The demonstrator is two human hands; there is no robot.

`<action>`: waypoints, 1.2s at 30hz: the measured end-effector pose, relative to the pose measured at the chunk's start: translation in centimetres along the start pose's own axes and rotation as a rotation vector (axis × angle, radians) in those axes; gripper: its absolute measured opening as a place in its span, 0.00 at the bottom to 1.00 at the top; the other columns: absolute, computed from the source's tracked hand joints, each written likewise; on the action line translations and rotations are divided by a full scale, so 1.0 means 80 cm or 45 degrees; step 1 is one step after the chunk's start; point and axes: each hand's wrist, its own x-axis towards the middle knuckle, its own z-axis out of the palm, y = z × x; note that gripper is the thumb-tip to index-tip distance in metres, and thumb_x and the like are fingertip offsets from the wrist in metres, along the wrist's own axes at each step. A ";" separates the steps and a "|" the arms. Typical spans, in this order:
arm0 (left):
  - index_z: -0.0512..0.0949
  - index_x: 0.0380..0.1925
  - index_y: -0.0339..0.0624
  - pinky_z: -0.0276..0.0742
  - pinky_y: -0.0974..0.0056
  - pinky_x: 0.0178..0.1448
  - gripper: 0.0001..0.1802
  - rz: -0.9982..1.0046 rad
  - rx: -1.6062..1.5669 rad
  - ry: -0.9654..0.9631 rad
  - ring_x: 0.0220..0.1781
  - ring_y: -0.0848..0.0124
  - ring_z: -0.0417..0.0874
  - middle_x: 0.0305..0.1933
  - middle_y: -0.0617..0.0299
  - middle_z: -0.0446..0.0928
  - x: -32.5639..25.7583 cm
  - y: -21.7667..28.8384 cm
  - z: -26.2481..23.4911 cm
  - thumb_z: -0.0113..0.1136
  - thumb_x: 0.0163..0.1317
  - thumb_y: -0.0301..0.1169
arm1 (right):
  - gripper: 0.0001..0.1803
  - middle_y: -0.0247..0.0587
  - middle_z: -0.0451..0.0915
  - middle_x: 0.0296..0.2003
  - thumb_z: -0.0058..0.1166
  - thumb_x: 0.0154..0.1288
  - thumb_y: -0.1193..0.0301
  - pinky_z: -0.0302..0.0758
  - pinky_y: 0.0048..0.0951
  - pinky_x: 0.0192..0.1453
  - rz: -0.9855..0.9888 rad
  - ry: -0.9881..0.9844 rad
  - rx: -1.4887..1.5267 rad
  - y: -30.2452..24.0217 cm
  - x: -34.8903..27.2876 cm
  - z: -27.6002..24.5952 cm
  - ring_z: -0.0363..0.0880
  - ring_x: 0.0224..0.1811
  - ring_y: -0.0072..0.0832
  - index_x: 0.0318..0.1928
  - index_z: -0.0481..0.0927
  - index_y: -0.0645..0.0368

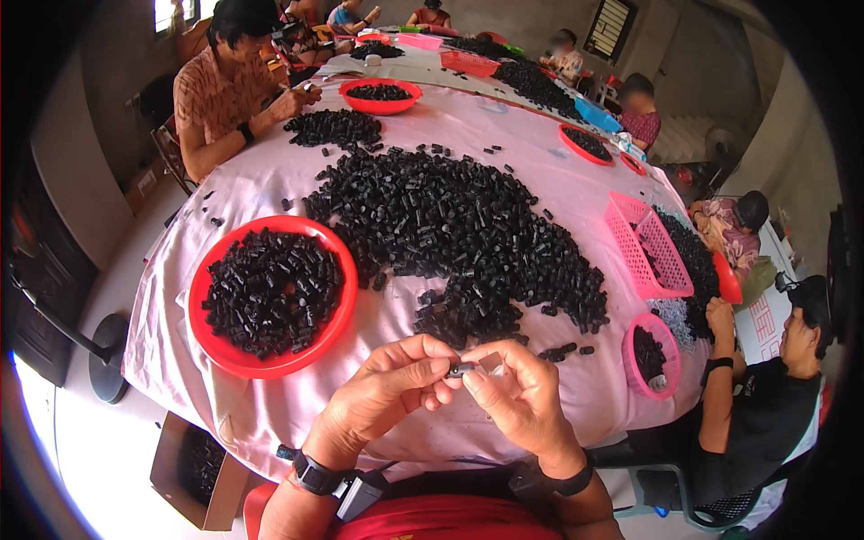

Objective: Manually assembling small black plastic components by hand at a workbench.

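Observation:
In front of me, my left hand (pixel 389 385) pinches a small black cylindrical piece (pixel 460 369) between thumb and fingers. My right hand (pixel 526 396) is closed close beside it, its fingertips meeting the piece. A small flat brownish thing (pixel 491 363) shows between the right thumb and index finger; its kind is not clear. Just beyond both hands spreads a large heap of similar black pieces (pixel 432 207). To the left of my hands, a round red basin (pixel 200 310) holds many more of them.
A pink cloth (pixel 396 310) covers the long table. On the right are a pink rectangular basket (pixel 661 286) and a round pink basket (pixel 636 373). A cardboard box (pixel 171 468) stands on the floor at left. Co-workers sit along both sides; the nearest (pixel 765 405) is at right.

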 end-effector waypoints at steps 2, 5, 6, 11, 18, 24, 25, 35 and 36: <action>0.77 0.46 0.38 0.77 0.69 0.42 0.09 -0.063 -0.040 -0.049 0.37 0.72 0.83 0.39 0.57 0.82 0.001 -0.001 -0.001 0.57 0.70 0.30 | 0.10 0.34 0.86 0.32 0.57 0.69 0.72 0.67 0.16 0.27 -0.024 0.008 -0.027 0.008 0.000 -0.001 0.74 0.25 0.11 0.47 0.79 0.64; 0.77 0.49 0.36 0.78 0.68 0.43 0.12 -0.098 -0.137 -0.090 0.38 0.71 0.83 0.40 0.56 0.82 0.000 -0.006 -0.006 0.57 0.69 0.29 | 0.11 0.34 0.86 0.30 0.58 0.69 0.70 0.62 0.17 0.25 -0.028 0.009 -0.013 0.015 0.003 0.002 0.69 0.23 0.10 0.47 0.79 0.63; 0.77 0.49 0.36 0.78 0.68 0.43 0.12 -0.103 -0.139 -0.098 0.38 0.71 0.83 0.40 0.56 0.82 0.002 -0.006 -0.004 0.57 0.69 0.29 | 0.11 0.34 0.86 0.30 0.58 0.69 0.70 0.64 0.17 0.26 -0.071 0.021 -0.037 0.012 0.004 0.001 0.69 0.23 0.10 0.47 0.79 0.64; 0.74 0.56 0.34 0.78 0.70 0.43 0.18 -0.171 -0.147 -0.108 0.38 0.73 0.82 0.41 0.55 0.82 0.000 -0.004 0.002 0.57 0.70 0.30 | 0.10 0.36 0.86 0.31 0.58 0.69 0.71 0.68 0.18 0.28 -0.097 0.081 -0.056 -0.005 0.002 0.001 0.73 0.25 0.11 0.46 0.79 0.64; 0.74 0.53 0.34 0.78 0.69 0.44 0.15 -0.153 -0.262 -0.163 0.39 0.71 0.82 0.42 0.55 0.82 0.003 -0.007 -0.008 0.55 0.71 0.30 | 0.10 0.41 0.84 0.30 0.56 0.71 0.69 0.74 0.21 0.31 -0.010 0.040 -0.179 -0.015 -0.005 -0.006 0.80 0.28 0.17 0.42 0.77 0.66; 0.75 0.51 0.35 0.78 0.69 0.45 0.14 -0.095 -0.288 -0.185 0.43 0.72 0.82 0.46 0.59 0.80 0.006 -0.011 -0.004 0.56 0.70 0.32 | 0.14 0.41 0.82 0.25 0.63 0.67 0.64 0.74 0.24 0.26 -0.117 0.015 -0.291 -0.010 -0.001 -0.001 0.80 0.23 0.22 0.36 0.77 0.62; 0.75 0.52 0.36 0.77 0.70 0.45 0.14 -0.090 -0.277 -0.161 0.44 0.73 0.82 0.46 0.60 0.80 0.006 -0.014 -0.007 0.56 0.70 0.32 | 0.15 0.39 0.81 0.24 0.65 0.64 0.62 0.74 0.25 0.25 -0.119 -0.004 -0.404 -0.009 -0.001 -0.002 0.81 0.22 0.23 0.34 0.77 0.61; 0.75 0.57 0.36 0.74 0.70 0.48 0.18 -0.098 -0.186 -0.113 0.41 0.77 0.78 0.44 0.65 0.79 0.003 -0.011 0.011 0.56 0.71 0.31 | 0.19 0.39 0.84 0.26 0.73 0.55 0.59 0.76 0.25 0.25 -0.237 0.040 -0.600 0.006 -0.001 -0.003 0.84 0.23 0.27 0.34 0.78 0.60; 0.75 0.57 0.36 0.74 0.70 0.48 0.18 -0.099 -0.186 -0.113 0.41 0.77 0.78 0.44 0.65 0.79 0.003 -0.011 0.011 0.56 0.71 0.31 | 0.19 0.39 0.84 0.25 0.73 0.55 0.58 0.76 0.25 0.25 -0.234 0.037 -0.645 0.006 -0.001 -0.004 0.83 0.23 0.28 0.34 0.79 0.60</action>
